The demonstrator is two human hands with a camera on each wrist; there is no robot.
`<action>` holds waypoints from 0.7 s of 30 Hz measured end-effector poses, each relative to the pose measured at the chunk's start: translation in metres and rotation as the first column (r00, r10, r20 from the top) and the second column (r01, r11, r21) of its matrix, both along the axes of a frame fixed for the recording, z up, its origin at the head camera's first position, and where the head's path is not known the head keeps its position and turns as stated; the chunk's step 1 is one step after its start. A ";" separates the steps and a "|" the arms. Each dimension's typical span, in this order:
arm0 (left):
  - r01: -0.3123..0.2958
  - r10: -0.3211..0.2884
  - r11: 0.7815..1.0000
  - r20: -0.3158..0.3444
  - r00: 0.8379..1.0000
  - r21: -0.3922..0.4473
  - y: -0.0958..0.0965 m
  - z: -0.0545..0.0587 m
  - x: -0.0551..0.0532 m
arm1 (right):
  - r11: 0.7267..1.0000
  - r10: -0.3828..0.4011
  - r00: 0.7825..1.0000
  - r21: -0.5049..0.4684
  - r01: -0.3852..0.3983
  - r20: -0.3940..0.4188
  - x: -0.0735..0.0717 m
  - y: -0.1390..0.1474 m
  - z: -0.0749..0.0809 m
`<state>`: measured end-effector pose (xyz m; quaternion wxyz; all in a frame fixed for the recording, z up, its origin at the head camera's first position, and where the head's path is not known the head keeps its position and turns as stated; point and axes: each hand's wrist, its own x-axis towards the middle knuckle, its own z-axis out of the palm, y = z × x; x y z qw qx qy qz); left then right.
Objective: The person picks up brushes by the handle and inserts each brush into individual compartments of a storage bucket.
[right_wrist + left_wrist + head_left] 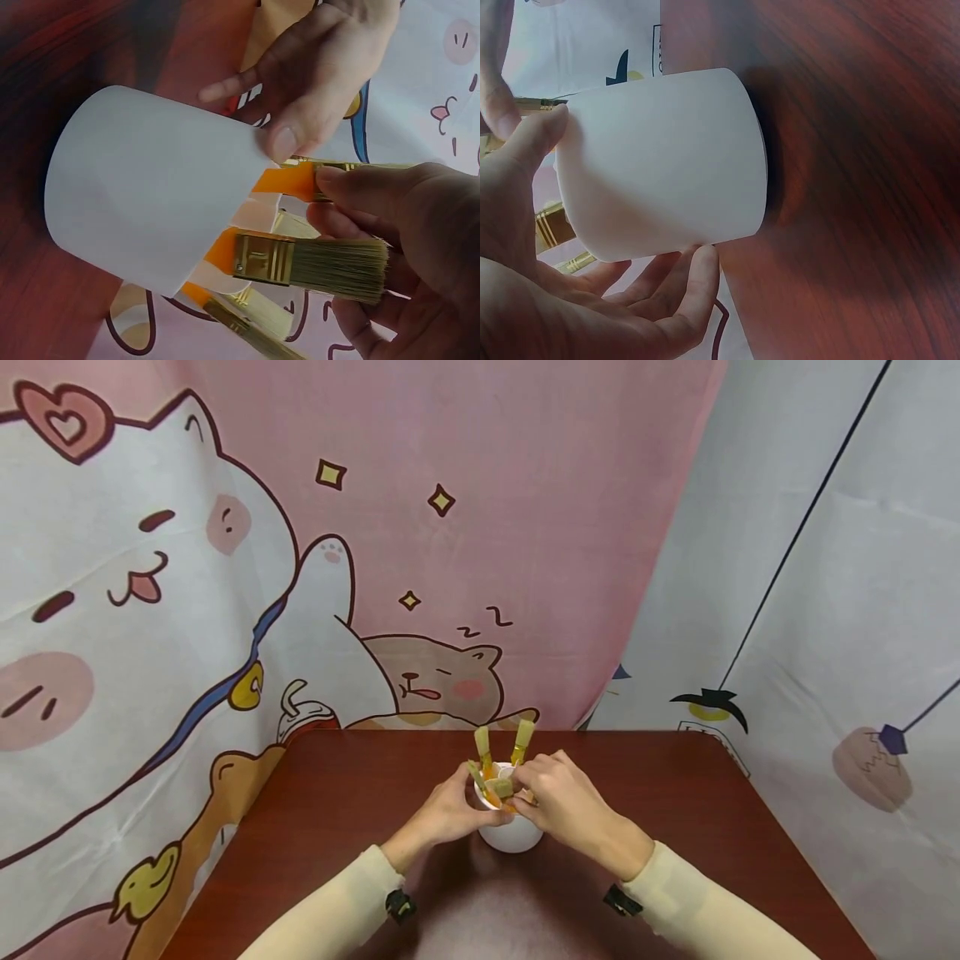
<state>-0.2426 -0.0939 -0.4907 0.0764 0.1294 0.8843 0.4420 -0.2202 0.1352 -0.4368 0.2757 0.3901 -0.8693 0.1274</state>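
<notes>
A white cup stands on the table, holding several flat paintbrushes with orange handles, gold ferrules and pale bristles. My left hand grips it, thumb at the rim and fingers along the far side in the left wrist view. My right hand pinches one paintbrush at its ferrule, just above the rim; the lower end of its handle is hidden in the cup. Beside those fingers another paintbrush leans out, bristles outward. Two more paintbrushes rise at the back, one left and one right.
The dark red wooden table extends on both sides of the cup. Behind it hangs a pink and white cloth printed with cartoon animals. Dark bands sit at both wrists, over pale sleeves.
</notes>
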 end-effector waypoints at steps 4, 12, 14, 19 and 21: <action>-0.010 0.010 1.000 -0.003 1.000 -0.016 0.001 0.000 -0.001 | 0.998 -0.028 1.000 0.055 0.028 -0.002 -0.002 0.000 -0.002; 0.003 -0.003 1.000 -0.015 1.000 -0.021 0.000 0.000 -0.002 | 0.994 -0.044 0.999 0.103 0.045 -0.012 -0.002 0.001 -0.005; 0.006 -0.006 1.000 -0.015 1.000 -0.015 0.000 -0.001 -0.002 | 0.993 -0.048 0.999 0.106 0.049 -0.013 -0.001 0.002 -0.004; 0.026 -0.025 1.000 -0.029 0.999 0.008 -0.001 -0.001 -0.003 | 0.997 -0.043 0.999 0.066 0.043 -0.001 0.003 0.010 -0.001; 0.037 -0.037 0.999 -0.035 0.999 0.013 -0.002 -0.002 -0.003 | 0.999 -0.034 0.999 0.024 0.034 0.008 0.004 0.014 0.000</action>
